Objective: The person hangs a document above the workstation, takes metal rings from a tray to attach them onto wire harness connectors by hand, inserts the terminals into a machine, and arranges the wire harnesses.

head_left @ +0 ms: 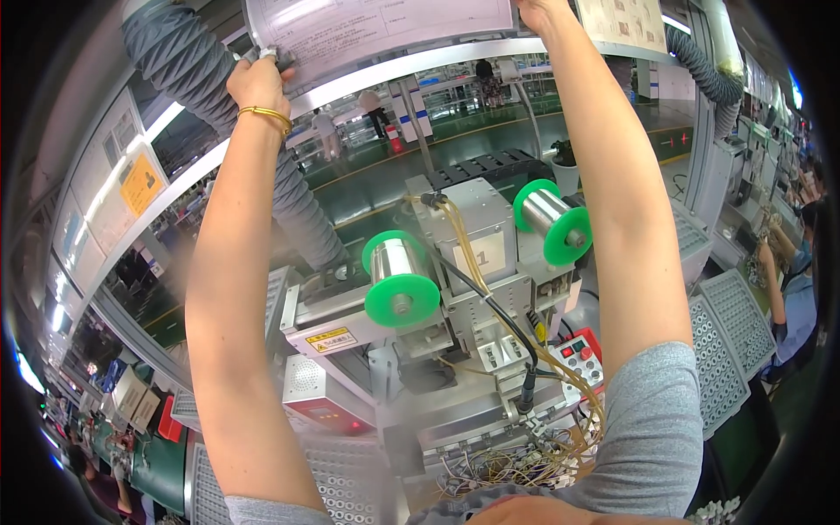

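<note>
Both my arms reach up toward a framed printed sheet (376, 39) at the top of the head view. My left hand (258, 83), with a yellow bangle (265, 114) at its wrist, is closed by the sheet's lower left corner. A small greyish thing shows at its fingertips, too small to name. My right hand (535, 13) is at the sheet's right edge, its fingers cut off by the picture's upper border. Below my arms stands a machine with two green-flanged spools of silvery wire, a left spool (401, 278) and a right spool (553, 222).
A ribbed grey duct (179, 61) runs down on the left. Tangled wires (516, 464) lie at the machine's front, near a red-edged button box (579, 357). Perforated grey trays (719, 367) stand at right. A co-worker (796, 297) sits at far right.
</note>
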The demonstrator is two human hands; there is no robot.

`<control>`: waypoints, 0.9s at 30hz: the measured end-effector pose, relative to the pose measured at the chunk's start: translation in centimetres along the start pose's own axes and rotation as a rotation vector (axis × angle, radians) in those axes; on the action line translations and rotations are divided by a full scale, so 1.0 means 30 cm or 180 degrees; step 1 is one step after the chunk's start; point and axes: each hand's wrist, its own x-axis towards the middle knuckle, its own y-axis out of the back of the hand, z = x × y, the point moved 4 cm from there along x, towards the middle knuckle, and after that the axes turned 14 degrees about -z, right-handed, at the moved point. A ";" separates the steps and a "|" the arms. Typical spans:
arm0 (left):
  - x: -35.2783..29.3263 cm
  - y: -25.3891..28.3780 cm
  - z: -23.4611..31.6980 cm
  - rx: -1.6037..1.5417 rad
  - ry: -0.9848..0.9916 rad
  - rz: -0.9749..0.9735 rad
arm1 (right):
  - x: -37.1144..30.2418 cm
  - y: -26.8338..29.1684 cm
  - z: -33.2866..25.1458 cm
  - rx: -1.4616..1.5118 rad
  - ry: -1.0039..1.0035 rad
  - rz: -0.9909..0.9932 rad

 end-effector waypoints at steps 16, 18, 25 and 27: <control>-0.006 0.033 0.014 0.0612 0.0339 -0.0272 | -0.024 -0.002 0.119 0.0080 0.0006 0.0204; 0.006 0.046 0.006 0.0674 0.0408 -0.0293 | -0.029 -0.007 0.121 -0.1771 0.0683 0.1145; 0.011 0.055 -0.022 0.0601 0.0261 -0.0131 | -0.044 -0.048 0.132 -0.2270 0.0630 0.1537; 0.019 0.055 -0.028 0.0621 0.0253 -0.0094 | -0.050 -0.050 0.135 -0.2327 0.0585 0.1762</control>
